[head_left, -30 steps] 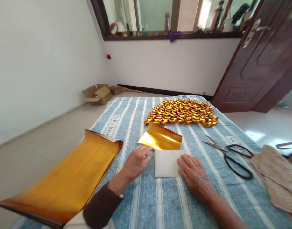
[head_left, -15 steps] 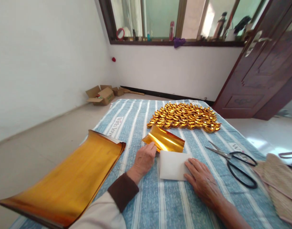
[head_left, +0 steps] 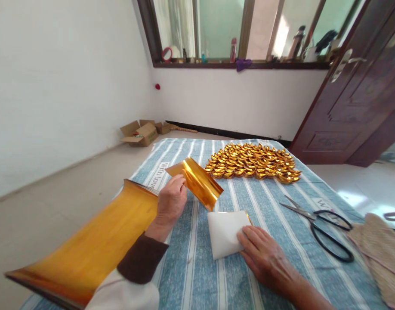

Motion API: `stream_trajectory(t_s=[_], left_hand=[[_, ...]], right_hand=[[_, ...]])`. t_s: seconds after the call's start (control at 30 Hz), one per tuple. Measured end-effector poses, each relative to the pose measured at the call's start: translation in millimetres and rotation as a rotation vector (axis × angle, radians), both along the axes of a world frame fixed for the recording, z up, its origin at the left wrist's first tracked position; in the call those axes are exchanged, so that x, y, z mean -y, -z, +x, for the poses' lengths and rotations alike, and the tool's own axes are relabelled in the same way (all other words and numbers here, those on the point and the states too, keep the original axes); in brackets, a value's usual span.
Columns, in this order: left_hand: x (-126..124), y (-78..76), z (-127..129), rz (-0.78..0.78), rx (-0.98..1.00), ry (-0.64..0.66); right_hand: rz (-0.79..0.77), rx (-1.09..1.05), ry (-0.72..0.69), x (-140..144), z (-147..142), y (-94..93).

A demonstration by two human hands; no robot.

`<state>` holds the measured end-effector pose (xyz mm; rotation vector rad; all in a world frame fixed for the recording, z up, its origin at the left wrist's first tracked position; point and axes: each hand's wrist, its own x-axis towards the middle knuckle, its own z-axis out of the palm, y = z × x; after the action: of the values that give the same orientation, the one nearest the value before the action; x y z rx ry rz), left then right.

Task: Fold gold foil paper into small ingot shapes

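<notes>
My left hand [head_left: 172, 199] pinches a rectangular gold foil sheet [head_left: 202, 183] by its left edge, above the striped cloth. Shiny gold faces up on this sheet. My right hand [head_left: 265, 254] grips the right edge of a white-faced foil paper [head_left: 226, 234], fingers on top and close together; its thumb is partly hidden. A thin gold rim shows at the paper's upper right corner. Left of my left forearm lies a large stack of gold foil sheets [head_left: 94, 241], curled at the ends. Rows of folded gold paper ingots [head_left: 252, 161] sit at the far side.
Black-handled scissors [head_left: 313, 215] lie partly open on the right of the blue striped cloth [head_left: 184, 275]. A beige quilted piece [head_left: 378, 254] rests at the right edge. Cardboard boxes [head_left: 141, 133] stand on the floor behind, and a dark red door [head_left: 342, 107] is at the right.
My left hand has lifted the gold foil sheet and moved it left, away from the white-faced paper. That paper has turned slightly and shifted nearer under my right hand. The view has tilted a little.
</notes>
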<state>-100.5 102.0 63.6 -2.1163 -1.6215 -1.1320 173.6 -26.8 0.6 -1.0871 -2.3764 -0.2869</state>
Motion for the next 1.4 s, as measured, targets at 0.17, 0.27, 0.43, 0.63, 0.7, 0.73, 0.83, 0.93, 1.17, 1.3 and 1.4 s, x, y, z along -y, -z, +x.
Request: stream_trajectory(t_s=[0.17,0.27,0.43,0.63,0.7,0.73,0.83,0.93,1.17,1.3,1.4], left_hand=[[6,-17.3,-4,0.009,0.116,-0.014],[7,-25.1,-8,0.003,0.179,-0.055],[3,-32.4,-19,0.018,0.281,-0.129],[6,-31.4,-24,-0.049,0.522,-0.106],[9,-29.2,-21,-0.058,0.609,-0.061],[11,-27.6,-19,-0.063,0.647,-0.032],[19,-19.4,-10,-0.100,0.719,0.068],[28,-5.2,0,-0.157,0.701,0.194],[51,25.9,24,-0.356,0.411,0.521],[57,35.6,32,-0.404,0.297,0.627],[58,43.3,32,-0.405,0.195,0.660]], right_hand=[[0.135,0.069,0.028,-10,-3,-6.3],[0.187,0.088,0.042,-21,-3,-8.4],[0.284,0.102,0.069,-41,5,-19.3],[0.353,0.087,0.272,-76,43,-52.2],[0.339,0.104,0.318,-84,55,-52.9],[0.319,0.131,0.335,-86,59,-48.9],[0.180,0.295,0.331,-82,64,-23.9],[0.036,0.254,0.289,-71,60,0.4],[-0.262,-0.371,-0.017,-65,42,-17.6],[-0.257,-0.239,-0.165,-57,36,-25.5],[-0.246,-0.073,-0.221,-44,37,-21.6]])
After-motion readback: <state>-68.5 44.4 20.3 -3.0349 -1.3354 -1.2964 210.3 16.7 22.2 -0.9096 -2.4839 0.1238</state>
